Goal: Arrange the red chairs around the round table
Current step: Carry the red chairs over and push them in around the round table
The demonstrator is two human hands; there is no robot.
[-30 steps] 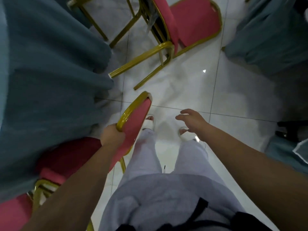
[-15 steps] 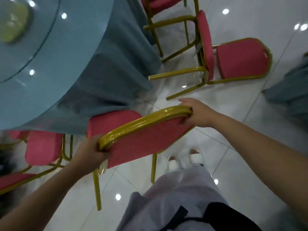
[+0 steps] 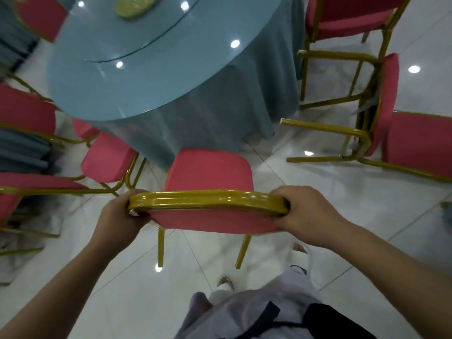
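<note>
Both hands clamp the gold top rail of a red chair at its 2 rounded corners: the left hand curls round the left end and the right hand wraps the right end, each closed firmly on the metal. The chair stands directly ahead of the person, upright, its seat facing the round table and its front edge just at the hanging hem of the teal tablecloth. Whether its 2 visible rear legs rest on the white tiled floor or hang slightly off it cannot be told. A neighbouring chair sits just to its left by the table, and to the right a tipped chair lies on its side, well apart from the held one. By its look this is a tubular-metal banquet chair: stiff, not fragile, and probably light enough for 2 hands to lift or slide, with soft padding only on seat and back. The lacquered rail looks glossy and could slip in a loose grasp, so the wide hold at both corners seems the right one, giving control over any twist. The polished tiles should let the legs glide easily. The draped cloth is soft and may catch on the seat's front if the chair goes further in.
</note>
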